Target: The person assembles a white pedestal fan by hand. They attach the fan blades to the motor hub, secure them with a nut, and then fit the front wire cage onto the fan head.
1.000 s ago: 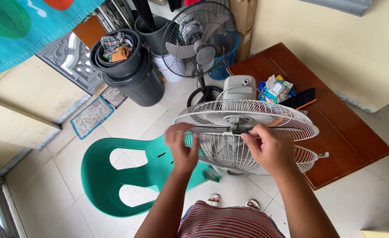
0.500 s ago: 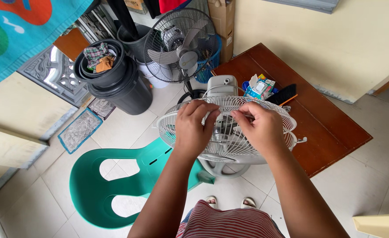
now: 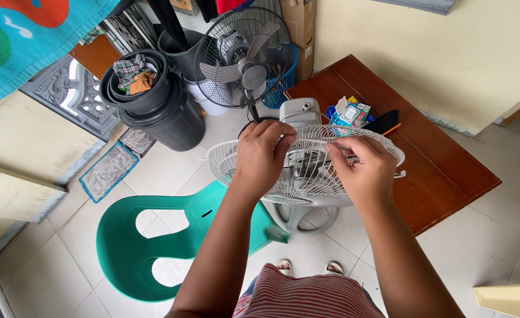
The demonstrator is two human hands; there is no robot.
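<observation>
Both hands gripped the white fan guard (image 3: 307,176) at frame centre. The left hand (image 3: 260,156) curled over its far rim; the right hand (image 3: 363,168) pinched the wires to its right.

We see a soft pack of wipes (image 3: 349,113) lying on the brown wooden table (image 3: 442,171), just behind the rim of the white fan guard; it is white and pale blue with patches of green, yellow and red, and a small white flap on its top stands open. At the top of the view a tall brown cardboard box (image 3: 296,29) stands upright against the cream wall, just beside a blue basket, and a second box at the very top edge is too cropped to describe.
</observation>
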